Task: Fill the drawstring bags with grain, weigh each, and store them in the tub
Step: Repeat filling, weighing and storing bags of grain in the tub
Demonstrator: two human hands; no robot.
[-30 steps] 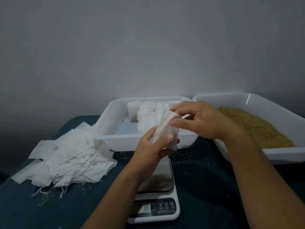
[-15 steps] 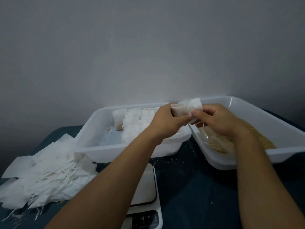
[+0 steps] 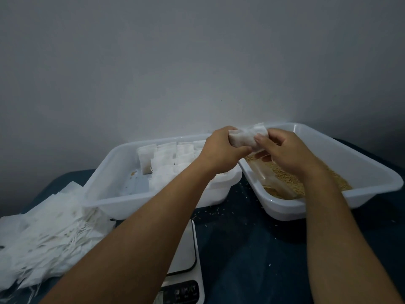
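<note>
A small white drawstring bag (image 3: 247,137) is held lying sideways in the air over the near-left corner of the grain tub (image 3: 372,170). My left hand (image 3: 219,148) grips its left end, and my right hand (image 3: 282,150) pinches its right end between thumb and fingers. Brown grain (image 3: 285,176) lies in that white tub below my right hand. The storage tub (image 3: 114,167) to the left holds several filled white bags (image 3: 166,159) standing in rows at its back.
A pile of empty white bags (image 3: 43,238) with loose strings lies at the left on the dark blue cloth (image 3: 252,249). A white kitchen scale (image 3: 186,270) sits near the front, partly under my left forearm. Spilled grains dot the cloth between the tubs. A grey wall stands behind.
Both hands carried the bag from above the scale up and right to the grain tub's corner. My view shifted right and closer; in the last half second the hands barely moved.
</note>
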